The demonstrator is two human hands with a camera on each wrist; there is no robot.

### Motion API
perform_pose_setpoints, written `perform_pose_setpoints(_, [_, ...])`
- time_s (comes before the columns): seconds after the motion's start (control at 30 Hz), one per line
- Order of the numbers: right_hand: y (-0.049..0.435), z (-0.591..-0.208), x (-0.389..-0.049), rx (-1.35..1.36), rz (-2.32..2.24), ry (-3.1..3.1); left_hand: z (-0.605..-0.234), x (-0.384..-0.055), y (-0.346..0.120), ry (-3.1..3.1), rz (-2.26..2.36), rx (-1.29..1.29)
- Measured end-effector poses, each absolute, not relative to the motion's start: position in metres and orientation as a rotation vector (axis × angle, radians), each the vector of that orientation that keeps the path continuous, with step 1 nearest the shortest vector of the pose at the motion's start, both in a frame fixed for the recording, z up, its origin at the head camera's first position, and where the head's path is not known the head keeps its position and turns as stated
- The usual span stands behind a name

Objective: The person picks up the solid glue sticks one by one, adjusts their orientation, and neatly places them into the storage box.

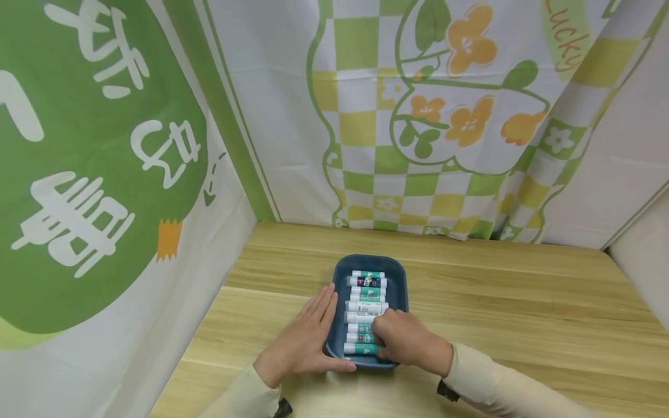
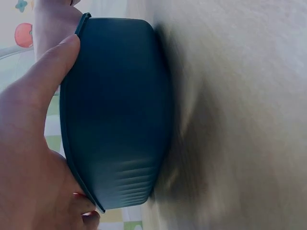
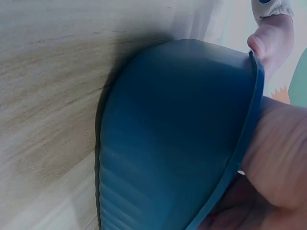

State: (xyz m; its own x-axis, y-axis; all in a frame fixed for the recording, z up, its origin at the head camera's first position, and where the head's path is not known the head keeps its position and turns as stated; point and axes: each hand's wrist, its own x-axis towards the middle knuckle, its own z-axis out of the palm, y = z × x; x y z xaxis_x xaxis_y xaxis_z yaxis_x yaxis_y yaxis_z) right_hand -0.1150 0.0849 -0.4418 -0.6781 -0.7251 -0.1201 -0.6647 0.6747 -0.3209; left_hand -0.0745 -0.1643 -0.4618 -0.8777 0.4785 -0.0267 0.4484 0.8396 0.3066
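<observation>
Several glue sticks (image 1: 366,306) lie side by side in a column in a dark blue plastic tray (image 1: 397,273). Most have white caps and teal labels; one label is dark, others are white. My left hand (image 1: 308,339) lies along the tray's left rim, fingers straight, thumb at the near corner. In the left wrist view that thumb presses the rim. Over the right ends of the nearest glue sticks, my right hand (image 1: 407,341) reaches in with curled fingers, its thumb beside the nearest stick. Its fingertips are hidden, so whether it pinches a stick cannot be seen.
The tray stands on a light wooden table (image 1: 496,302). Behind the table hangs a checked green and yellow curtain (image 1: 366,128) with flowers. On the left is a cloth panel (image 1: 172,116) with a green patch and white lettering.
</observation>
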Motion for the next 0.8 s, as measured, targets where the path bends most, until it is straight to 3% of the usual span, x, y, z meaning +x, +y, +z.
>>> perform_pose_setpoints(0.5, [0.103,-0.429,-0.121,-1.188,-0.554,2.635,-0.462,-0.072,-0.169,2.907,0.484,0.719])
perform_pose_setpoints(0.8, [0.129,-0.412,-0.122,-1.174,-0.588,2.807,-0.458,-0.076,-0.199,3.008,0.393,0.718])
